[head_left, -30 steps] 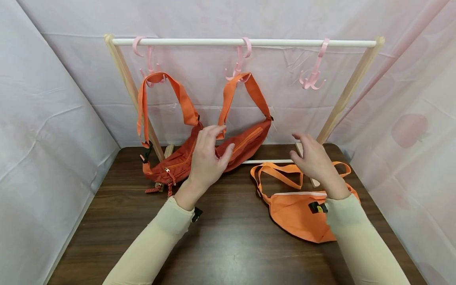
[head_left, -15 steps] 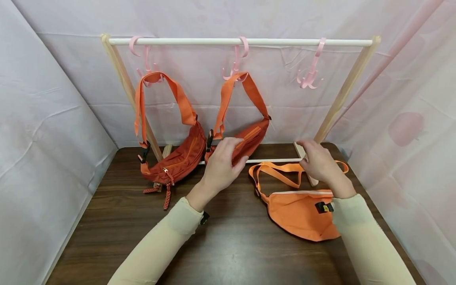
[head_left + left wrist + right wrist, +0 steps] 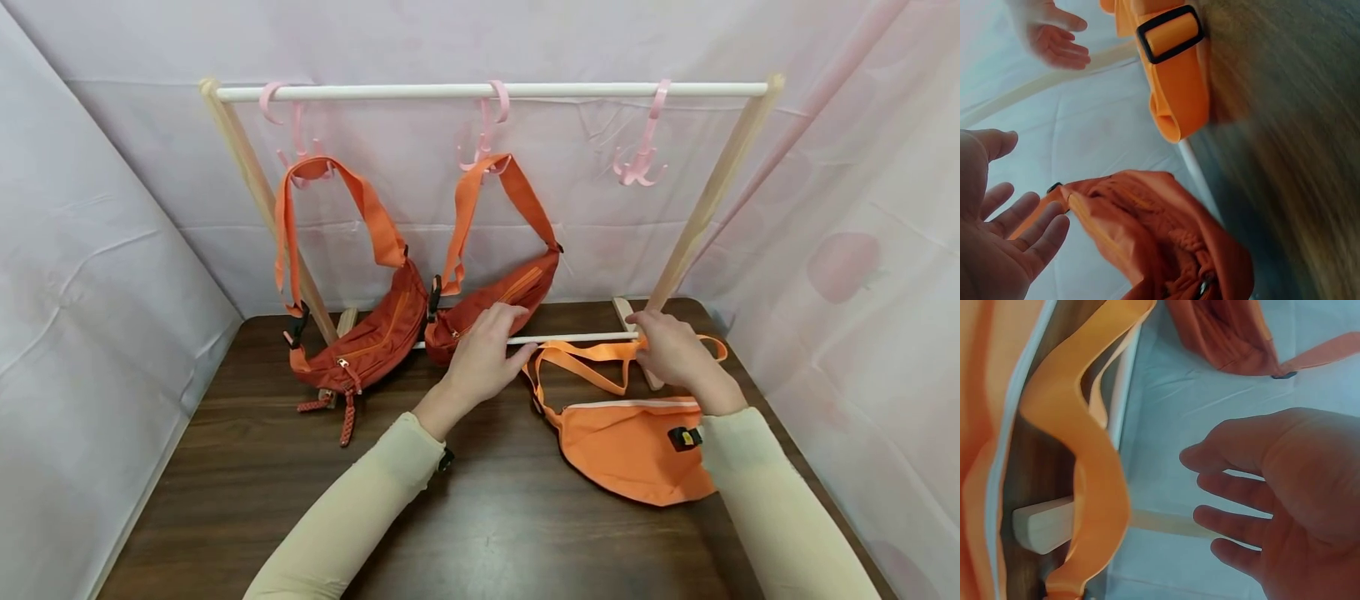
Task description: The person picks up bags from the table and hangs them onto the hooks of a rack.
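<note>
A bright orange waist bag lies on the table with its strap looped behind it. My right hand is above that strap, and in the right wrist view its fingers hold nothing. My left hand hovers left of the strap, in front of a rust-red waist bag hanging from the middle pink hook. In the left wrist view the left fingers are loosely spread, apart from the strap's black slider buckle. A second rust-red waist bag hangs at left.
A wooden rack with a white top rail stands on the dark wood table. The left pink hook carries a bag's strap; the right pink hook hangs bare. A low white bar crosses near the table. Pale curtains enclose the sides.
My left hand has moved right and down, away from the hanging bags toward the orange strap. The right hand has shifted slightly right and lowered toward the strap. The view has shifted slightly.
</note>
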The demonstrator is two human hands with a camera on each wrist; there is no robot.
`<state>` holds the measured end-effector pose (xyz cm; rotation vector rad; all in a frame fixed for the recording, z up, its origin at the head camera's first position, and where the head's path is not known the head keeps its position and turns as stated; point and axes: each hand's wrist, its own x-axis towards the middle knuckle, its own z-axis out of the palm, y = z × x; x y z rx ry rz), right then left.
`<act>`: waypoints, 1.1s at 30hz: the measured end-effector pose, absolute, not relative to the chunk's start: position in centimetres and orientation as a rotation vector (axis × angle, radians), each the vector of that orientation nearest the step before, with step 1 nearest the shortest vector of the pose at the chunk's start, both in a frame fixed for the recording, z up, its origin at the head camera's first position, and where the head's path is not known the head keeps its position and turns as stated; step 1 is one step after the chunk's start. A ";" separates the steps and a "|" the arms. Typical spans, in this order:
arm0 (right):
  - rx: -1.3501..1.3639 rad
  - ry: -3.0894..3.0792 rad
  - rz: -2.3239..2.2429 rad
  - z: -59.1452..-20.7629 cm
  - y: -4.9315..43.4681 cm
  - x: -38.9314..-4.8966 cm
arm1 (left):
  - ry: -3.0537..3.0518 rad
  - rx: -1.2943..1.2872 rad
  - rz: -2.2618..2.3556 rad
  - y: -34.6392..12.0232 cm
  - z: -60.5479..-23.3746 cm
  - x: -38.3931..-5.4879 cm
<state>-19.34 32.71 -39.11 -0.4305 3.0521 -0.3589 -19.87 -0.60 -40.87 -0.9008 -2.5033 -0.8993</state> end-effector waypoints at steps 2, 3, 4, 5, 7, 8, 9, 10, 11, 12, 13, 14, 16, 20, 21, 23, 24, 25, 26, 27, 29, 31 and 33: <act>-0.440 3.059 -0.336 -39.7 33.0 -19.5 | -2.531 -0.899 -0.891 -0.2 -41.2 -19.9; -0.445 3.063 -0.325 -39.9 33.2 -19.6 | -2.544 -0.897 -0.884 0.0 -41.4 -19.9; -0.454 3.067 -0.311 -40.2 33.3 -19.7 | -2.557 -0.891 -0.875 0.1 -41.5 -20.0; -0.460 3.070 -0.293 -40.5 33.3 -19.9 | -2.570 -0.885 -0.872 0.2 -41.7 -20.0; -0.468 3.071 -0.260 -41.1 33.5 -20.2 | -2.589 -0.880 -0.869 0.5 -42.0 -20.0; -0.470 3.067 -0.245 -41.3 33.6 -20.3 | -2.600 -0.878 -0.862 0.7 -42.2 -20.1; -0.470 3.061 -0.228 -41.7 33.7 -20.5 | -2.612 -0.876 -0.855 0.8 -42.3 -20.2; -0.473 3.056 -0.209 -42.0 33.8 -20.6 | -2.623 -0.875 -0.849 1.0 -42.4 -20.2; -0.472 3.050 -0.197 -42.3 33.9 -20.8 | -2.637 -0.873 -0.840 1.1 -42.5 -20.2; -0.478 3.044 -0.188 -42.6 34.0 -21.0 | -2.648 -0.870 -0.831 1.3 -42.6 -20.3; -0.482 3.040 -0.181 -42.8 34.1 -21.1 | -2.664 -0.862 -0.814 1.5 -42.8 -20.4; -0.488 3.038 -0.172 -43.1 34.2 -21.3 | -2.680 -0.853 -0.798 1.6 -42.9 -20.5; -0.494 3.034 -0.158 -43.5 34.2 -21.6 | -2.709 -0.834 -0.765 2.0 -43.3 -20.8; -0.474 3.020 -0.124 -44.1 34.2 -22.0 | -2.773 -0.785 -0.690 2.7 -44.2 -21.4; -0.466 3.014 -0.118 -44.2 34.1 -22.0 | -2.788 -0.774 -0.670 2.9 -44.4 -21.5; -0.452 3.003 -0.108 -44.5 34.1 -22.1 | -2.813 -0.752 -0.640 3.2 -44.9 -21.8; -0.452 2.998 -0.102 -44.6 34.1 -22.2 | -2.825 -0.741 -0.625 3.3 -45.1 -21.9; -0.450 2.994 -0.099 -44.7 34.0 -22.2 | -2.838 -0.729 -0.613 3.4 -45.3 -22.0; -0.454 2.990 -0.094 -44.8 34.0 -22.2 | -2.849 -0.717 -0.603 3.6 -45.5 -22.1; -0.454 2.987 -0.087 -45.0 34.0 -22.3 | -2.860 -0.706 -0.591 3.7 -45.7 -22.1; -0.458 2.983 -0.073 -45.3 34.0 -22.4 | -2.884 -0.686 -0.571 3.9 -46.1 -22.3; -0.455 2.983 -0.066 -45.5 34.1 -22.5 | -2.908 -0.672 -0.552 4.1 -46.5 -22.3; -0.455 2.984 -0.061 -45.7 34.1 -22.6 | -2.930 -0.665 -0.540 4.2 -46.8 -22.4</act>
